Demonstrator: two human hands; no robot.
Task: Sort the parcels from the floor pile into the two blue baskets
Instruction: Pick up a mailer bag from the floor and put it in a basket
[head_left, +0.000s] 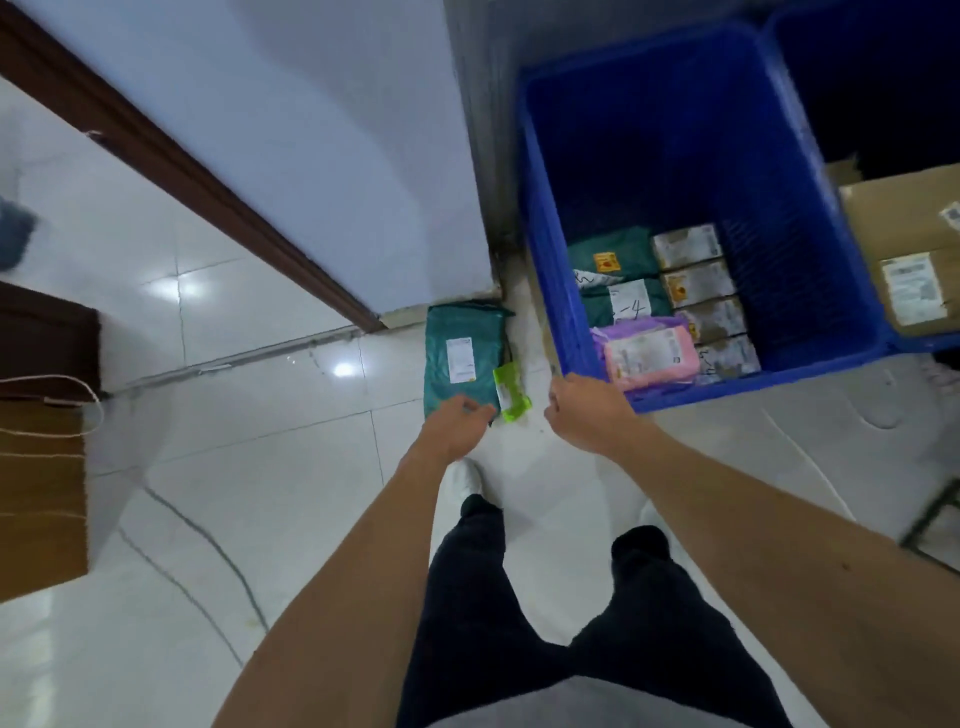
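Cool, even indoor light fills the scene and lies bright on the glossy floor. Left of the basket, two white glare spots shine on it, which suggests lamps overhead. The basket's inside is shaded, and right of it the second basket sinks almost to black. Floor shadows are faint and soft. Blur softens everything: the labels inside the basket are hard to read, and far left of it a dark thing is a smear. Wide-angle bending curves the wall left of the basket and splays the basket's sides.
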